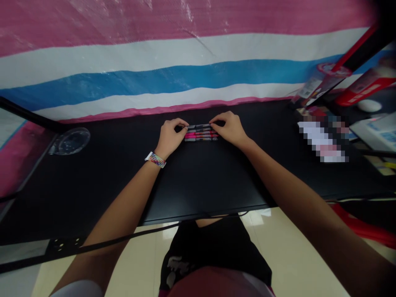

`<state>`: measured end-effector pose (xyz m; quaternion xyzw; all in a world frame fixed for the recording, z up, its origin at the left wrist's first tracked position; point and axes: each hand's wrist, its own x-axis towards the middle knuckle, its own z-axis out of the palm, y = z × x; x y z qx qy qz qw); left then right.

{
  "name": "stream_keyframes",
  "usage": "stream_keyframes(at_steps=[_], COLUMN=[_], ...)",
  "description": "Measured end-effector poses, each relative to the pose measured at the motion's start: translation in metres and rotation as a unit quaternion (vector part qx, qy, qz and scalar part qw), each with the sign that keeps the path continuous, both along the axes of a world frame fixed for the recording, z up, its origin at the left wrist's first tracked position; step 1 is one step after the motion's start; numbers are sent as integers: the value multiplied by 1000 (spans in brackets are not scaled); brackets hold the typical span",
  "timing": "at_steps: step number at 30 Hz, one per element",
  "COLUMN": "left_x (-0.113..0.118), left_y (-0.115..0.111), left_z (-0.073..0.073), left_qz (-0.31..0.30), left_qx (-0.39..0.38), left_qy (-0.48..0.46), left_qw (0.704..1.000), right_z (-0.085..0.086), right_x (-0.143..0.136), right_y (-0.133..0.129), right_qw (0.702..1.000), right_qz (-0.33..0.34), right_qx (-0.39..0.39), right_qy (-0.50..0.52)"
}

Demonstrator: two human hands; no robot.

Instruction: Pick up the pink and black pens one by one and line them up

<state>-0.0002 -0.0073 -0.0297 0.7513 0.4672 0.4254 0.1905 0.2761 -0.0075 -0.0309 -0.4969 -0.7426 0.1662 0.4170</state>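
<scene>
Several pens (pixel 201 135) lie side by side in a compact row on the black table (pixel 198 177), some with pink or red parts and others grey or dark. My left hand (pixel 172 134) pinches the left end of the farthest pen (pixel 198 126) between thumb and fingertips. At that pen's right end, the thumb and a finger of my right hand (pixel 229 128) are closed on it. A multicoloured woven band (pixel 156 159) circles my left wrist.
A clear round plastic lid (pixel 73 141) lies at the far left. On the right stand a clear cup (pixel 317 84) and a red-and-white container (pixel 365 86), with a white rounded object (pixel 369 105) nearby. A striped sheet (pixel 185 78) hangs behind the table.
</scene>
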Motion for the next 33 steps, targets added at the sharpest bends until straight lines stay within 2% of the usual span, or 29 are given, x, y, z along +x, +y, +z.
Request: stream_keyframes(at_steps=[9, 14, 18, 21, 27, 33], left_x=[-2, 0, 10, 20, 30, 27], left_y=[4, 5, 4, -1, -12, -11], left_z=[-5, -10, -18, -19, -11, -10], left_qz=[17, 18, -2, -27, -28, -2], left_qx=[4, -22, -59, -77, -90, -61], left_qy=[25, -101, -211, -219, -230, -229], left_qw=[1000, 994, 976, 972, 968, 972], right_z=[-3, -5, -2, 0, 0, 7], right_x=[-2, -17, -33, -38, -36, -35], right_y=[1, -4, -11, -13, -10, -19], right_qw=[1000, 981, 960, 956, 959, 980], right_qz=[-4, -64, -54, -36, -15, 9], right_qx=[1, -32, -81, -94, -95, -41], right_qy=[10, 182, 264, 275, 265, 192])
